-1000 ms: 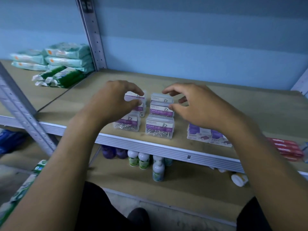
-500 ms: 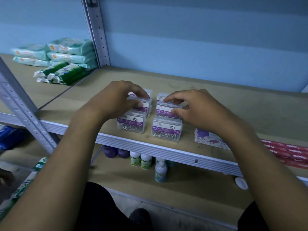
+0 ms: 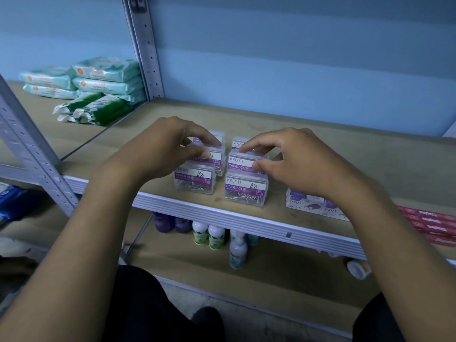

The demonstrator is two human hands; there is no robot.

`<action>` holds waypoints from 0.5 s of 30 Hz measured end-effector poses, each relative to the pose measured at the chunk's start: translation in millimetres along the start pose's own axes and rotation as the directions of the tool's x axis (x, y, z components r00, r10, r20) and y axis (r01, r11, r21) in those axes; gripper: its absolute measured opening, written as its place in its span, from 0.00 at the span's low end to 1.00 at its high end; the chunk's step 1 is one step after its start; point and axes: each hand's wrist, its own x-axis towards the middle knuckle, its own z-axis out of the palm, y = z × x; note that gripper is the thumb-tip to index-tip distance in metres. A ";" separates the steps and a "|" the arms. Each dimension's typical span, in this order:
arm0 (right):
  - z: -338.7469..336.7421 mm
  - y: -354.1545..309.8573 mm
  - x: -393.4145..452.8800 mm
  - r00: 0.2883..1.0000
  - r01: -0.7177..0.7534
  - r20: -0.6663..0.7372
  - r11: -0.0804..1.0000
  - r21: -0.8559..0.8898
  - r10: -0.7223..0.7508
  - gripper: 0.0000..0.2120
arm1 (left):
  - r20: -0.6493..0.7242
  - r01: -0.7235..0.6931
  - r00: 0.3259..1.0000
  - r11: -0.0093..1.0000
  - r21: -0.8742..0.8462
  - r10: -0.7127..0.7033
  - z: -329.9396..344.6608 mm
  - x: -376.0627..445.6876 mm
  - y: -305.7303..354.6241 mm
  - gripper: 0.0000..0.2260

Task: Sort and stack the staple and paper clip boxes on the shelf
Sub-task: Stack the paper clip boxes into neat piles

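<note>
Paper clip boxes (image 3: 245,191) sit in two rows near the shelf (image 3: 259,219) front edge. Left hand (image 3: 160,146) pinches a middle box (image 3: 213,157), right hand (image 3: 296,164) pinches its neighbour (image 3: 243,164), fingers curled on the lids. Best squared up edge to edge, gently. Staple boxes (image 3: 304,202) wait just right.

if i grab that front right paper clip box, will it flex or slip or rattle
The front right paper clip box looks like hard clear plastic, so it probably stays stiff. Its smooth walls may be a bit slippery under the fingers. Loose clips lie heaped at its bottom, so they would likely shift and rattle if it tilts. It sits flat and squat on the shelf, so tipping seems unlikely.
</note>
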 end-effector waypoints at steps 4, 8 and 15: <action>-0.1 -0.1 -3.1 1.000 0.003 0.004 1.000 0.004 -0.003 0.14 | 0.027 0.026 0.999 0.999 -0.020 -0.025 -1.3 -3.8 0.6 0.11; 1.1 -0.2 -4.5 1.000 0.003 0.029 1.000 0.006 -0.003 0.14 | 0.047 0.030 0.998 0.999 -0.029 -0.029 -1.2 -5.6 -0.4 0.11; 3.7 -0.3 -4.5 0.997 -0.009 0.082 1.000 0.006 0.009 0.14 | 0.102 0.073 0.992 0.997 -0.039 -0.069 -2.4 -5.2 -1.5 0.09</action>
